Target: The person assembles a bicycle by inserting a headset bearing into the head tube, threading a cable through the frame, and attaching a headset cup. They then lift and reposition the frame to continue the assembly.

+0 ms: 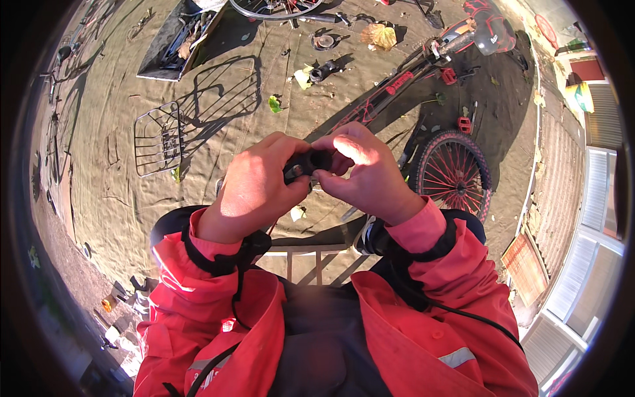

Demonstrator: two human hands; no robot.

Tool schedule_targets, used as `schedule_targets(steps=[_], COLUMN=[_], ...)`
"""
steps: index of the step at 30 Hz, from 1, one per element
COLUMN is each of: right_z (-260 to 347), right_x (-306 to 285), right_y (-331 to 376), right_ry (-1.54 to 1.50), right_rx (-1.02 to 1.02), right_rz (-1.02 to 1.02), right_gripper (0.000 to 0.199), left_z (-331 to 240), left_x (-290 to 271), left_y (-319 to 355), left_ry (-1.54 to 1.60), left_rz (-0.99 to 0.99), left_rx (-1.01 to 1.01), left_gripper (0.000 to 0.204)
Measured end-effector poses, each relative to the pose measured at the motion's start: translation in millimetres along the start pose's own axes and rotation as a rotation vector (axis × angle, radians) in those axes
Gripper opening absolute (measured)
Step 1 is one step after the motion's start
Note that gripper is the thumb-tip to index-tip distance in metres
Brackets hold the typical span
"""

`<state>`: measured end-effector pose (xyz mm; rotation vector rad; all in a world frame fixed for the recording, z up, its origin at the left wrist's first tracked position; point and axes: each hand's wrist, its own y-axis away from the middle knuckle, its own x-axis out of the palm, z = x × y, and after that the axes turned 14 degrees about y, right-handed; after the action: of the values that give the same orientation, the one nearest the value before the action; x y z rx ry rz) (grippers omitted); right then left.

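Sunlight rakes across a creased brown ground sheet (pixel 109 155), and the action sits above its near edge: a stubby black tubular part (pixel 309 163), held up in the air between two bare hands. The left hand (pixel 254 185) has it clamped, thumb below and fingers wrapped over the top; the right hand (pixel 367 172) pinches at the open end, thumb tip and bent forefinger at the rim, its deeper fingers partly hidden. To do this well, I'd say, let the left act as the vice and the right do the fine work, with light, even pressure so nothing twists askew. Now the textures: smooth, dark and hollow, that part, with a round mouth; knobbly tyre and thin red spokes on the wheel (pixel 461 185) toward the sheet's right edge; a red-and-black bike frame (pixel 393 86) lying aslant beyond the hands; bent wire bars in the basket (pixel 159 139) toward the left edge, beside a barred shadow; and a crisp, broad yellow leaf (pixel 379 35) far out.
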<state>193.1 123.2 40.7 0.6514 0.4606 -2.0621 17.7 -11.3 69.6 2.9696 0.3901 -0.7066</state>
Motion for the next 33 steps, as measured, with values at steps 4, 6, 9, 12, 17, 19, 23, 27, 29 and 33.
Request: schedule_targets(steps=[4, 6, 9, 12, 17, 19, 23, 27, 29, 33], right_z=[0, 0, 0, -1, -2, -2, -1, 2, 2, 2], right_x=[0, 1, 1, 0, 2, 2, 0, -2, -5, -9], right_y=[0, 0, -1, -1, -3, -4, -2, 0, 0, 0], right_ry=[0.028, 0.049, 0.084, 0.119, 0.154, 0.194, 0.231, 0.192, 0.149, 0.180], right_rx=[-0.012, -0.023, -0.050, -0.072, -0.122, -0.124, -0.053, 0.015, 0.056, -0.102], right_rz=[-0.015, -0.017, -0.013, -0.019, -0.076, -0.071, -0.049, -0.010, 0.028, -0.013], right_gripper=[0.038, 0.038, 0.038, 0.038, 0.038, 0.038, 0.043, 0.044, 0.045, 0.040], left_z=[0, -1, -1, -1, 0, 1, 2, 3, 2, 1], left_x=[0, 0, 0, 0, 1, 1, 1, 1, 1, 1], left_y=[0, 0, 0, 1, 0, 0, 1, 1, 1, 1], left_ry=[0.003, -0.004, -0.008, 0.014, 0.038, 0.028, 0.042, 0.001, -0.002, 0.007], left_rz=[0.009, 0.009, 0.006, 0.012, 0.004, 0.013, 0.022, 0.000, -0.001, 0.009], left_rx=[-0.018, -0.009, 0.001, -0.022, -0.016, 0.006, -0.020, 0.020, 0.014, -0.001], left_gripper=[0.037, 0.037, 0.037, 0.037, 0.036, 0.037, 0.038, 0.039, 0.039, 0.039])
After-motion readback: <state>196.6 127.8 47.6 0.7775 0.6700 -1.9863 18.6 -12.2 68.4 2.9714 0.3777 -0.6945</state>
